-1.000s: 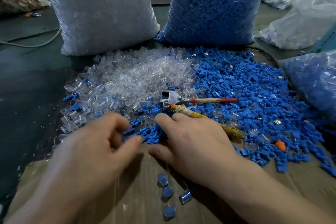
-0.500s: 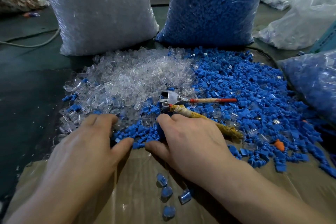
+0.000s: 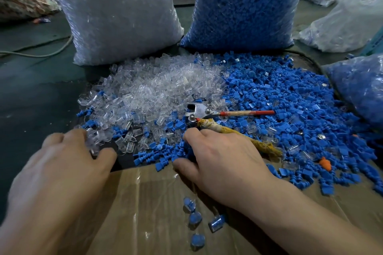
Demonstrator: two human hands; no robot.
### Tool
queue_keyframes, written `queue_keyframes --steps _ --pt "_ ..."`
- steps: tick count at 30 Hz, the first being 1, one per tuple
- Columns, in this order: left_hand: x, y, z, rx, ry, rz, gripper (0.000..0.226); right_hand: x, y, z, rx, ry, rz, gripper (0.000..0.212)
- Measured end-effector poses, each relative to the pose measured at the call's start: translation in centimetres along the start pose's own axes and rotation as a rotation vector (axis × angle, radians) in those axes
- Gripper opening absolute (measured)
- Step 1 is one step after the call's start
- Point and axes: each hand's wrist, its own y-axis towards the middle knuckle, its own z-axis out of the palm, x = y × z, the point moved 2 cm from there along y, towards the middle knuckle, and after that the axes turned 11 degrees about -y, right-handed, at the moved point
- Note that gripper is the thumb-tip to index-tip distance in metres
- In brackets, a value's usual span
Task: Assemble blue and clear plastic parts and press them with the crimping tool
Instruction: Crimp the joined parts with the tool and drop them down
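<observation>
Head view shows the left hand [image 3: 68, 163], blurry, at the edge of the clear parts [image 3: 145, 89], fingers bent, maybe pinching one; right hand [image 3: 223, 163] pokes bent fingers into the blue parts [image 3: 279, 97], its hold hidden; crimping tool [image 3: 207, 113] lies just behind it.

A flat brown cardboard sheet [image 3: 145, 203] lies on the dark green desk [image 3: 31, 99]. A pale cable [image 3: 51, 53] trails at the far left.

The left hand [image 3: 68, 163] has slid leftward, away from the crimping tool [image 3: 199, 113]. The blue parts [image 3: 149, 156] just in front of the tool are now uncovered, and its fingertips now touch clear parts [image 3: 99, 138] well left of the tool.
</observation>
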Motion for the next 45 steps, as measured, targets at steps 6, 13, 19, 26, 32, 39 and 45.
queue_keyframes --steps 6,13,19,26,32,39,45 --pt "-4.8 -1.9 -1.6 0.191 -0.270 0.148 0.047 0.0 -0.2 0.0 0.031 0.012 -0.026 0.035" --pt "-7.3 -4.0 -1.7 0.330 -0.625 0.259 0.034 -0.4 0.0 0.5 -0.025 0.035 -0.034 0.027" --pt "-6.7 -3.9 -1.9 0.370 -0.948 0.227 0.046 -0.7 -0.1 0.1 -0.062 0.035 -0.012 0.024" --pt "-5.1 -2.4 -2.6 0.130 -0.824 0.119 0.036 -1.5 -0.7 -0.7 -0.068 0.202 0.044 0.014" --pt "-6.7 -4.1 -3.7 0.524 -0.419 0.311 0.073 -2.5 -1.5 -1.4 0.036 0.394 0.069 0.005" --pt "-8.2 -4.9 -3.4 0.654 -0.109 0.377 0.093 -1.8 -1.6 -0.8 0.113 0.593 0.050 0.007" --pt "-8.7 -5.4 -2.7 0.502 -0.139 0.401 0.062 -0.2 -1.4 0.0 0.102 0.791 0.057 0.011"
